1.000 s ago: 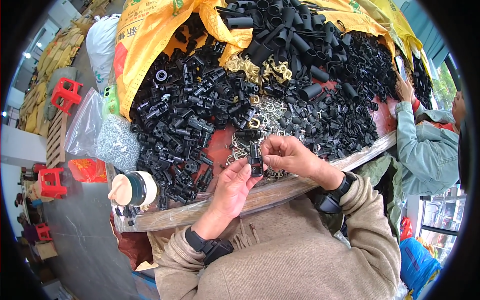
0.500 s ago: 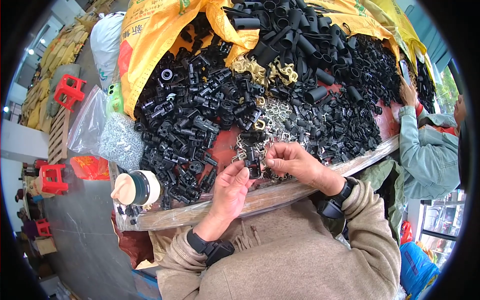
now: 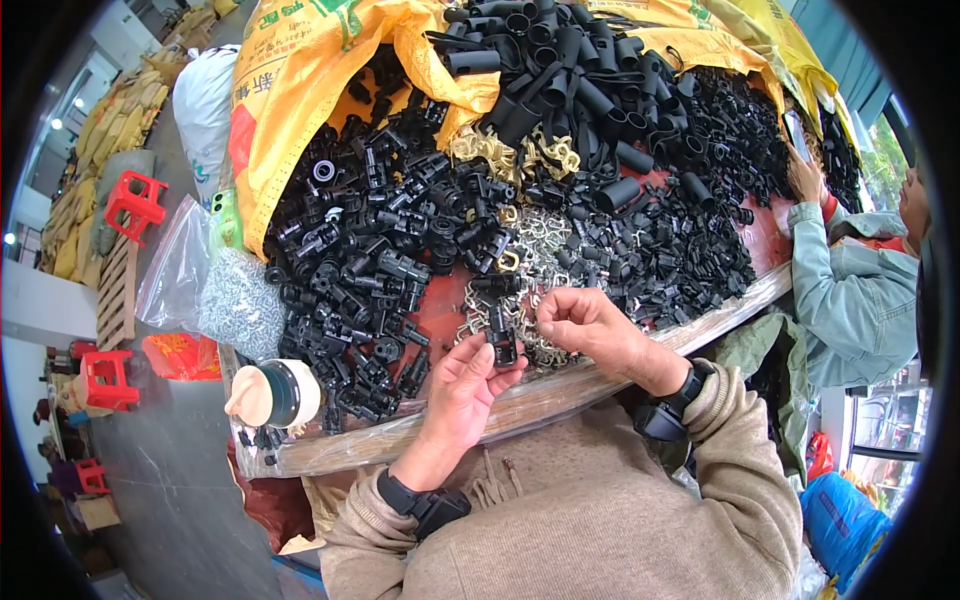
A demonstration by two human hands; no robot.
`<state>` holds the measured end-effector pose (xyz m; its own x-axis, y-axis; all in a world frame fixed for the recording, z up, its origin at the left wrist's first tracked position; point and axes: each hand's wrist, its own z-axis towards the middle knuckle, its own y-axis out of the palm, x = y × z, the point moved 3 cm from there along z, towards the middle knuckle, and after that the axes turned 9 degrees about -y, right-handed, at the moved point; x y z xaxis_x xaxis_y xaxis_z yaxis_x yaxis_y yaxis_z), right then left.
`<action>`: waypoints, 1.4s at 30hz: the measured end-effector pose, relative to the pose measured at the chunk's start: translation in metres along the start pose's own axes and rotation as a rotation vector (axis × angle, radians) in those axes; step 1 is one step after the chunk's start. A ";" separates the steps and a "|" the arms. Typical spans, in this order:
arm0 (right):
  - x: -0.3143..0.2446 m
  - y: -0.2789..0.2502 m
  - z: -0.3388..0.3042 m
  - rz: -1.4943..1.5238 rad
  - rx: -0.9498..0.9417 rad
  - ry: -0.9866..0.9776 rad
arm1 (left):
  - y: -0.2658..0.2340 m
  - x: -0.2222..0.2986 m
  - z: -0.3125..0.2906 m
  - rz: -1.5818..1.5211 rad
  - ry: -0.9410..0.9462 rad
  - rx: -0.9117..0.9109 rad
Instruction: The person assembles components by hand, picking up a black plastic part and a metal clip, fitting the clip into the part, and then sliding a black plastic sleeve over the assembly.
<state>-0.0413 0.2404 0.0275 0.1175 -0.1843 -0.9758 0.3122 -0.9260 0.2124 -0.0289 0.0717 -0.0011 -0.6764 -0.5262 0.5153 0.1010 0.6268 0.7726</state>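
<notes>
My left hand (image 3: pixel 458 400) grips a black plastic fitting (image 3: pixel 502 342) between thumb and fingers, holding it upright above the table's near edge. Just to its right, apart from the fitting, my right hand (image 3: pixel 592 328) has its thumb and index finger pinched together; whatever they hold is too small to make out. Silvery bent metal hooks (image 3: pixel 540 245) lie in a heap beyond both hands. Similar black fittings (image 3: pixel 350 265) are piled to the left, and small black plastic pieces (image 3: pixel 670 265) spread to the right.
Black tubes (image 3: pixel 560 75) and gold-coloured clips (image 3: pixel 485 150) lie farther back beside a yellow sack (image 3: pixel 290 100). At the left edge stand a cream-lidded cup (image 3: pixel 290 390) and a bag of small metal parts (image 3: pixel 240 295). A co-worker's sleeve (image 3: pixel 850 285) is at right.
The view has shifted a little. My left hand still has the black fitting, now slightly lower, and the fingers of my right hand are curled in a bit more.
</notes>
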 end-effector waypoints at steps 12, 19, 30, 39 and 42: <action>-0.023 0.016 -0.004 -0.596 -0.136 -0.418 | 0.007 -0.005 -0.005 -0.028 -0.177 -0.027; -0.029 0.026 -0.005 -0.803 -0.170 -0.604 | 0.006 -0.004 -0.009 0.005 -0.176 -0.005; -0.021 0.013 0.000 -0.566 -0.217 -0.340 | 0.010 0.004 -0.007 0.112 -0.201 -0.031; -0.006 -0.025 0.058 -1.097 -0.071 -0.512 | 0.007 -0.002 -0.009 0.064 -0.177 0.018; 0.003 -0.025 0.067 -1.369 -0.102 -0.586 | 0.005 0.000 -0.009 0.050 -0.158 0.044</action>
<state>-0.1116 0.2413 0.0154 -0.6913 0.6608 -0.2924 -0.0698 -0.4638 -0.8832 -0.0222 0.0699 0.0059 -0.7782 -0.3991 0.4849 0.1073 0.6762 0.7288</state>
